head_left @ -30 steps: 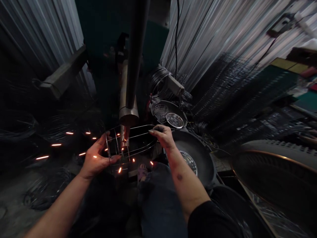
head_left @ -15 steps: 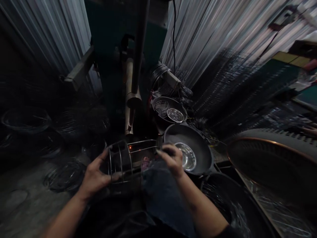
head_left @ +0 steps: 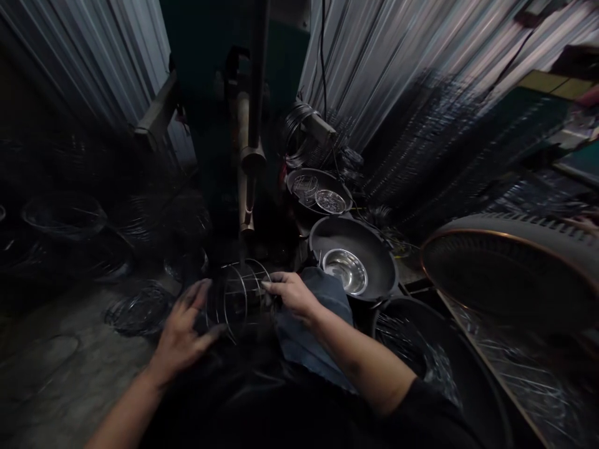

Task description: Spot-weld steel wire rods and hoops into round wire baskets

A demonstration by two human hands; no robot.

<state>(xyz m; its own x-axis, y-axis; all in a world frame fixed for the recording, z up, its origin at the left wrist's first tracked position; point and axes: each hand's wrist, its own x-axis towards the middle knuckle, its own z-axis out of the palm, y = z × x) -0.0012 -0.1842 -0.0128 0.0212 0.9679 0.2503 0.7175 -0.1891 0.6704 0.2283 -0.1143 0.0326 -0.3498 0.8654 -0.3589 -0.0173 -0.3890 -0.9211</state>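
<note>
A round cage-like wire frame (head_left: 246, 293) made of thin metal rings and straight rods lies sideways between my hands, low in front of the machine. My left hand (head_left: 182, 327) spans its left end, thumb below and fingers above, somewhat blurred. My right hand (head_left: 292, 293) pinches a ring at the frame's right end between thumb and fingers. Just above the frame is the tip of a copper-coloured machine arm (head_left: 246, 221). A shiny metal bowl (head_left: 345, 272) sits in a dark pan (head_left: 379, 249) to the right of my right hand.
Behind, another pan (head_left: 299, 178) contains wire pieces and a small dish. A deep pan (head_left: 482, 380) with wire rods stands at the right, below a large copper-edged round cover (head_left: 505, 268). Coiled wire (head_left: 140, 308) lies on the floor at left. Corrugated metal walls rise behind.
My right hand has moved left, from the rods' right end to a ring now on the frame. The orange spark by the machine tip is gone. The view has tilted down slightly.
</note>
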